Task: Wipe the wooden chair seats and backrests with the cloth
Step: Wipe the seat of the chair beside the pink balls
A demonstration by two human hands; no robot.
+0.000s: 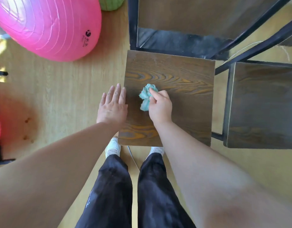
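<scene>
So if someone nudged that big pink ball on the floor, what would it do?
It would probably roll easily: the pink ball is rounded and rests on a smooth floor. It looks inflated, so likely light for its size and slightly springy rather than stiff.

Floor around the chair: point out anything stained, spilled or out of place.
Several small brown spots mark the floor left of the chair seat, like dried drips. A thin white cord lies loose between the person's feet. The seat itself, under the cloth in the right hand, looks unharmed.
</scene>
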